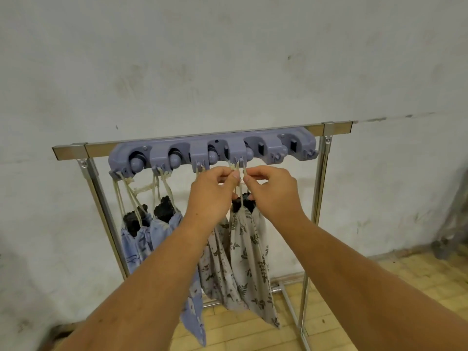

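Your left hand [215, 191] and right hand [272, 191] each pinch the pale twisted drawstring cord [237, 167] of the beige leaf-printed cloth bag [249, 249]. Thumbs and forefingers are clamped on the cord, and the other fingers are curled under. The cord runs up to a small hook on the underside of the grey-blue moulded plastic holder [200, 151], fourth position from your left. The soft, creased bag hangs just below your hands.

There are four drawstring bags in all. A second beige printed bag [215, 267] touches the first on its left, partly behind your forearm. Two light blue patterned bags [134, 239] hang further left from their own rope loops. A dark, ruffled mass shows at each bag's gathered mouth; you cannot tell whether it is contents or trim.

The holder has five clamp bays, and rounded balls are visible in four of them. It is fixed along the top rail of a shiny square-tube metal stand [336, 128]. The stand rests on yellowish tiled floor [342, 287], against a scuffed pale wall [228, 59].
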Tool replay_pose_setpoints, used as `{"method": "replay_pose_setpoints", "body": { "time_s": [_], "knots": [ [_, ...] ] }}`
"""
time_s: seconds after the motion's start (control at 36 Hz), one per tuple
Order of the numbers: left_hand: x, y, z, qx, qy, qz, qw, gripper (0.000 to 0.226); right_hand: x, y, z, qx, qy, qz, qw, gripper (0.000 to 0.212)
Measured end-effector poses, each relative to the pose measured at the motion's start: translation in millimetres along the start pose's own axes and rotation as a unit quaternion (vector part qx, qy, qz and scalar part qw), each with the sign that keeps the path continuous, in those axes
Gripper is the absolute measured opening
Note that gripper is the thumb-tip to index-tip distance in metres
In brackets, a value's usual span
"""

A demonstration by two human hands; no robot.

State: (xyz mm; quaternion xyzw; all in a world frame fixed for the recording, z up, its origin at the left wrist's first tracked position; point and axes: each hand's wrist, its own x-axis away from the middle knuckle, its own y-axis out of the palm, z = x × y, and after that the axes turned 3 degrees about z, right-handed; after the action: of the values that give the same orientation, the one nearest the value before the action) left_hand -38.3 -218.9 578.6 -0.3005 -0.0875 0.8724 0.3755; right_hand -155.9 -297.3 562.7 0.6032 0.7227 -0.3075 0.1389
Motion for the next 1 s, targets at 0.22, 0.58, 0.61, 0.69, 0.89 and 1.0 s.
{"method": "replay_pose_setpoints", "body": {
  "time_s": [0.22, 0.58, 0.61, 0.69, 0.89, 1.0],
  "knots": [
    [46, -15, -31, 0.033, -0.022, -0.018, 0.999, 0.020, 40, -8, 22, 0.006, 0.037, 0.017, 0.999, 0.006],
    [146, -36, -130, -0.033, -0.077, -0.132, 0.988, 0.019, 168, 27, 88, 0.032, 0.071, -0.113, 0.991, 0.008],
    [152, -38, -138, -0.037, -0.082, -0.143, 0.986, 0.020, 178, 32, 94, 0.043, 0.070, -0.127, 0.989, 0.008],
    [166, -42, -164, -0.050, -0.091, -0.164, 0.981, 0.022, 207, 50, 116, 0.063, 0.074, -0.158, 0.983, 0.012],
    [201, -43, -225, -0.040, -0.133, -0.158, 0.978, 0.025, 276, 79, 171, 0.084, 0.119, -0.224, 0.964, 0.012],
    [217, -41, -259, -0.023, -0.179, -0.159, 0.971, 0.023, 303, 86, 206, 0.119, 0.158, -0.250, 0.948, 0.008]
  ]
}}
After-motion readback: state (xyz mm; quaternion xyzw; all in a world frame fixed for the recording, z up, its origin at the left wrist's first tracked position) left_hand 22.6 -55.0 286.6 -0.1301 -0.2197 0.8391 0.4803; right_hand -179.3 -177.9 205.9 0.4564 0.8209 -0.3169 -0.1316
